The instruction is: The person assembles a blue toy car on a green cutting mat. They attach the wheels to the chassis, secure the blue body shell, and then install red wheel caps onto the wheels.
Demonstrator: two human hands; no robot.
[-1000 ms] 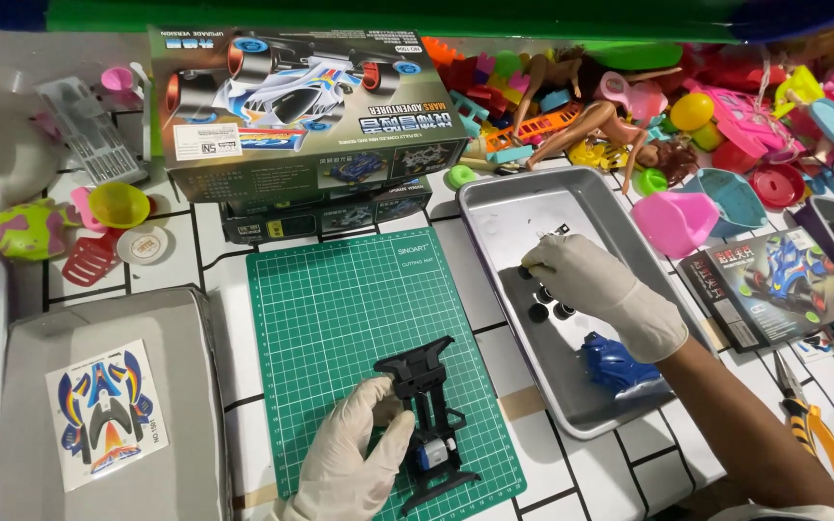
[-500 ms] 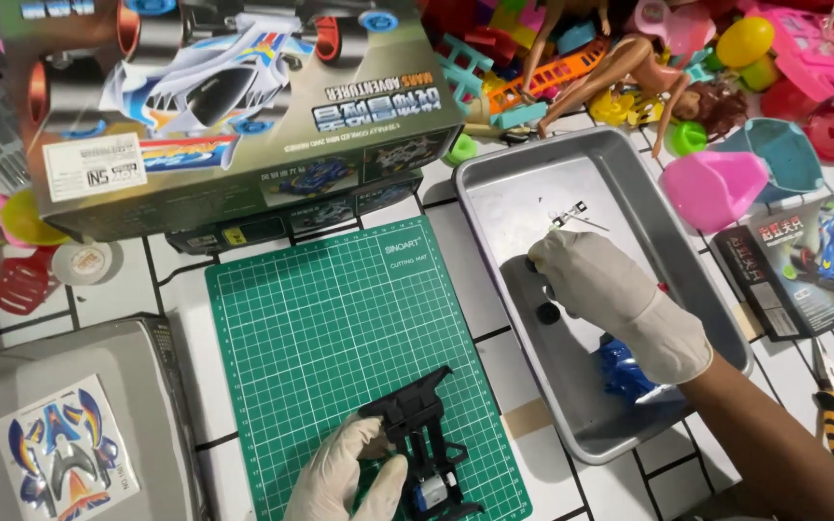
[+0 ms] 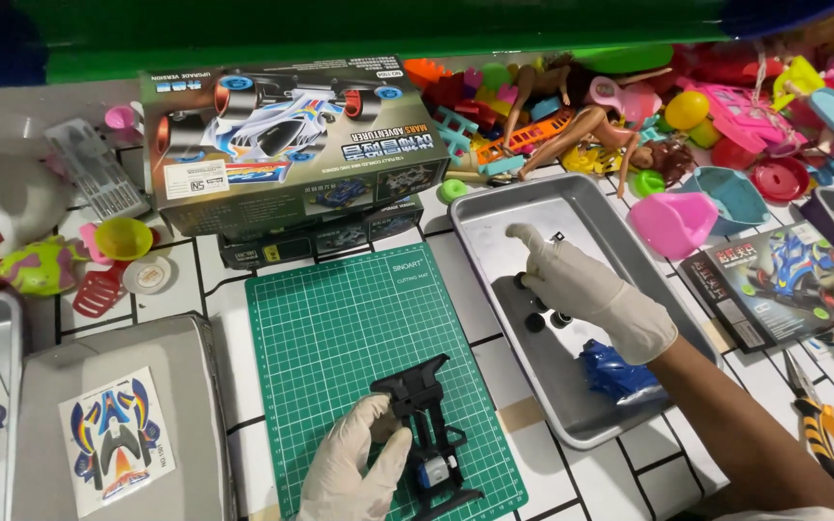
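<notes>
Over the shallow metal tray (image 3: 494,207), gloved right hand (image 3: 586,289) spread above small black wheels (image 3: 535,321); left hand (image 3: 359,463) pinching black plastic chassis (image 3: 427,434).

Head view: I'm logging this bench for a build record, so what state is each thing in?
Left hand: gloved, gripping the black chassis.
Black chassis: flat on the green cutting mat, bare, no body shell.
Right hand: gloved, inside the metal tray, fingertips down on small black parts.
Blue part: loose in the tray.
Kit box: closed.
Pliers: lying untouched.
</notes>
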